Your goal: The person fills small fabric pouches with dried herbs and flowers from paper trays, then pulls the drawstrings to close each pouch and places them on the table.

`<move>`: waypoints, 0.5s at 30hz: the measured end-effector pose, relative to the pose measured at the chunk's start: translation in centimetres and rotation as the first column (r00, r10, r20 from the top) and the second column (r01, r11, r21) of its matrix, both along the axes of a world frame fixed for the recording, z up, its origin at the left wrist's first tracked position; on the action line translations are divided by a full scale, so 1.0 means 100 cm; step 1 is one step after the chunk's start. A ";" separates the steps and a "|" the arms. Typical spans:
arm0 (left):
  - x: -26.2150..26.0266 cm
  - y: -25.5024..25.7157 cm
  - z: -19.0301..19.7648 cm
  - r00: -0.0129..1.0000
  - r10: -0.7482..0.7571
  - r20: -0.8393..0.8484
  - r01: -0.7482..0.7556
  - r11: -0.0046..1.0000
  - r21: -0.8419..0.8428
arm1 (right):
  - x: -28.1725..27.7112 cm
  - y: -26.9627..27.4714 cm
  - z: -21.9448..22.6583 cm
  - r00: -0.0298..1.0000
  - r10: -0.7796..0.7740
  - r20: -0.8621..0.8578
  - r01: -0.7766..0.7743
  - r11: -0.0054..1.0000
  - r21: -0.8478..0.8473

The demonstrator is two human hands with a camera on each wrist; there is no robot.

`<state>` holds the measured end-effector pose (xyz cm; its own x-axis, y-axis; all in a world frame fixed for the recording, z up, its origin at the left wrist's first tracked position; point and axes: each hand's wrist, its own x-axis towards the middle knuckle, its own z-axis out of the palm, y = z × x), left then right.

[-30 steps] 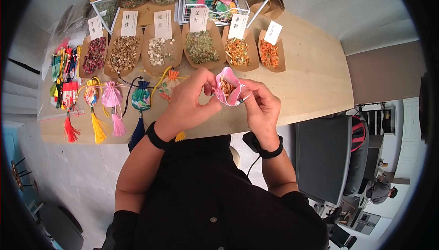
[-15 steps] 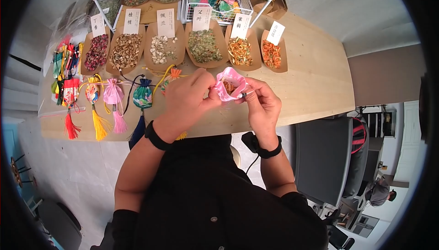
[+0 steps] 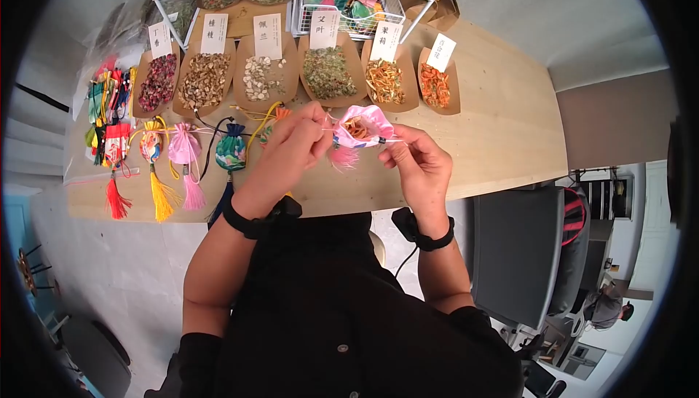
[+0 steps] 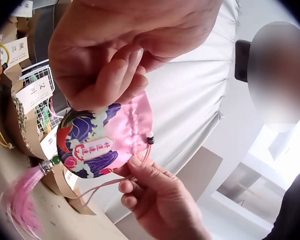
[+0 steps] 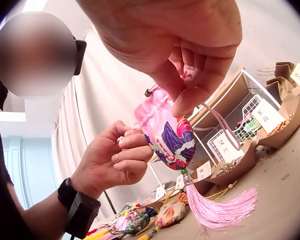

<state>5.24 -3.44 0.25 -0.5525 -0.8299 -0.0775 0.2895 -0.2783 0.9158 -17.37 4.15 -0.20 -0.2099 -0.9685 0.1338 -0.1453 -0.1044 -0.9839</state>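
Observation:
A pink satin drawstring pouch (image 3: 373, 117) with a blue-and-purple pattern hangs between both hands, its mouth spread and dried orange-brown bits (image 3: 357, 128) showing inside. Below it dangle a green bead (image 5: 184, 171) and a pink tassel (image 5: 217, 205). My left hand (image 3: 291, 152), fingers curled, pinches a thin drawstring at the pouch's left side. On the other side my right hand (image 3: 419, 166) pinches the drawstring between thumb and fingers, close to a small dark bead (image 4: 150, 140). A loop of pink cord (image 5: 224, 122) trails from the right fingers.
Paper trays of dried herbs and petals with label cards, such as a green-leaf tray (image 3: 329, 74), line the table's back. Finished tasselled pouches (image 3: 231, 149) lie to the left beside bundled tassels (image 3: 109, 103). A white-framed shelf (image 3: 295, 5) holds a wire basket (image 3: 353, 16).
My left hand has moved from the pouch's rim out to the left, drawing a thin cord away. The pouch has tilted, and its pink tassel now shows below it.

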 end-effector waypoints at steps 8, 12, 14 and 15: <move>-0.002 0.003 -0.003 0.996 0.046 -0.075 -0.037 0.991 0.125 | -0.005 0.008 0.016 0.965 0.187 0.182 -0.205 0.975 0.090; -0.004 0.007 0.000 0.991 0.105 -0.085 -0.094 0.987 0.127 | -0.009 0.009 0.018 0.945 0.219 0.243 -0.255 0.959 0.125; -0.006 0.009 0.004 0.987 0.141 -0.080 -0.128 0.981 0.149 | -0.008 0.007 0.019 0.956 0.181 0.230 -0.219 0.964 0.154; -0.006 0.010 0.007 0.984 0.160 -0.075 -0.146 0.975 0.167 | -0.008 0.006 0.018 0.962 0.160 0.223 -0.200 0.965 0.169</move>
